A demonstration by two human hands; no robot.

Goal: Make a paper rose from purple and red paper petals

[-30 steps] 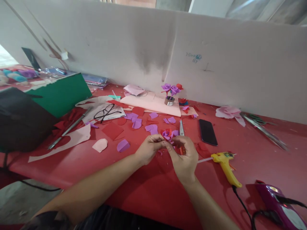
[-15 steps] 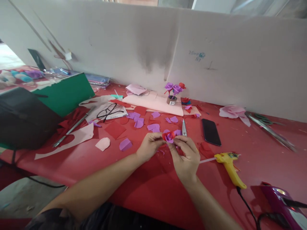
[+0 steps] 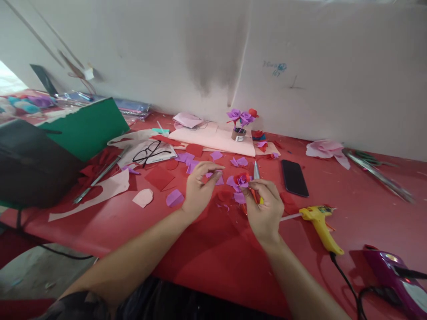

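Observation:
A small red and purple paper flower (image 3: pixel 242 179) is pinched between the thumb and fingers of my right hand (image 3: pixel 266 209). My left hand (image 3: pixel 199 186) is apart from the flower, its thumb and fingers parted with nothing between them. Beneath and beyond my left hand lie purple paper petals (image 3: pixel 218 178). Partly hidden behind my right hand are scissors (image 3: pixel 256 171), their blades pointing away from me. Red paper pieces (image 3: pixel 160 178) and a purple petal (image 3: pixel 175 198) rest on the red table (image 3: pixel 187 266) to the left.
A yellow glue gun (image 3: pixel 320 226) and a phone (image 3: pixel 295 178) lie on the right, near a purple device (image 3: pixel 390 275) with cords. At the back stands a small pot (image 3: pixel 239 134) of paper flowers. Eyeglasses (image 3: pixel 150 152) and a green board (image 3: pixel 90 129) are on the left.
My left hand has let go of the flower and moved left, its fingers parting. The flower, still in my right hand, has shifted slightly right and up. The view has tilted down slightly.

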